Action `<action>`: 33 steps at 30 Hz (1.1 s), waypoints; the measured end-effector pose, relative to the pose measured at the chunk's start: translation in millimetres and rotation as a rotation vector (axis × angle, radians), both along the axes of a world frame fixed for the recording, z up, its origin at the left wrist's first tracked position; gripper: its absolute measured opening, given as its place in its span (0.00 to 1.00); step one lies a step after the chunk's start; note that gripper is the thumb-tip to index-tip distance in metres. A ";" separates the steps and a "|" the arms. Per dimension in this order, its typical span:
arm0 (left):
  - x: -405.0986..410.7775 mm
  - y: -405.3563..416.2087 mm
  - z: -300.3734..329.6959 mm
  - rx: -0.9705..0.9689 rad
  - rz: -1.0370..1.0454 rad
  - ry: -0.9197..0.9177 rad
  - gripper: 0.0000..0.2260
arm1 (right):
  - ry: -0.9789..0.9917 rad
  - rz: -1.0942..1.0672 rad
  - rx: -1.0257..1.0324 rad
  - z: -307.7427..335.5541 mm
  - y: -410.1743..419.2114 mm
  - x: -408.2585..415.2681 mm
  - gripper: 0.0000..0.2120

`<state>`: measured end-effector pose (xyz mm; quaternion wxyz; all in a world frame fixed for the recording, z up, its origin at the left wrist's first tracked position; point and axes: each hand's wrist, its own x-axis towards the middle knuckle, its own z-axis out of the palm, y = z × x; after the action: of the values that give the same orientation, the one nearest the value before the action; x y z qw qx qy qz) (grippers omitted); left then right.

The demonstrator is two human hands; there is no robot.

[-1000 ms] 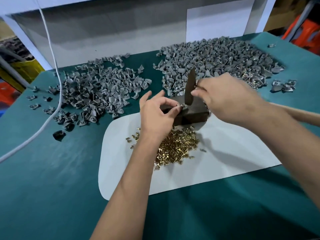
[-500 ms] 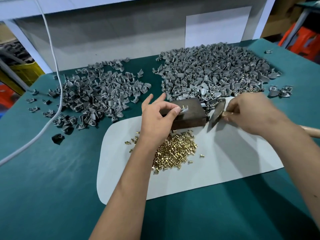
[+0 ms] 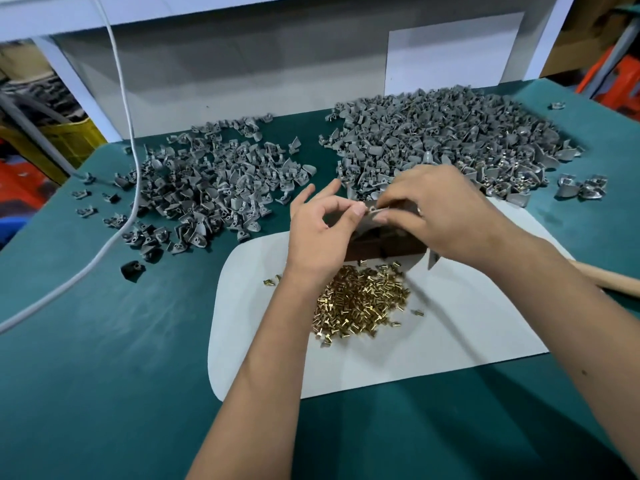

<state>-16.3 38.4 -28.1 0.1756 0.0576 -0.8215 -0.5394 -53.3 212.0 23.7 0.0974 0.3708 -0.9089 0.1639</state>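
I see a teal cloth-covered table set against a white panelled wall, with a white cable trailing over its left side. Heaps of grey metal parts lie at the back. Nearer, a white rounded mat carries a pile of small brass rivets and a dark brown block. On top of the block sits a small grey metal piece, pinched by both the left hand and the right hand. Half a second ago the right hand gripped a wooden-handled hammer beside the block. Now the hammer lies loose at the right.

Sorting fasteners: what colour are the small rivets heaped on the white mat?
Brass-gold rivets, head view.
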 end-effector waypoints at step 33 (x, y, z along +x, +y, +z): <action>6.5 -108.1 -16.1 -0.091 0.765 -0.116 0.02 | -0.143 0.187 0.316 -23.3 -141.9 42.8 0.06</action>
<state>-9.8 -69.7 -44.2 0.3199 0.3824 -0.7722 -0.3939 -10.5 70.1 0.4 -0.0423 0.4519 -0.8895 0.0536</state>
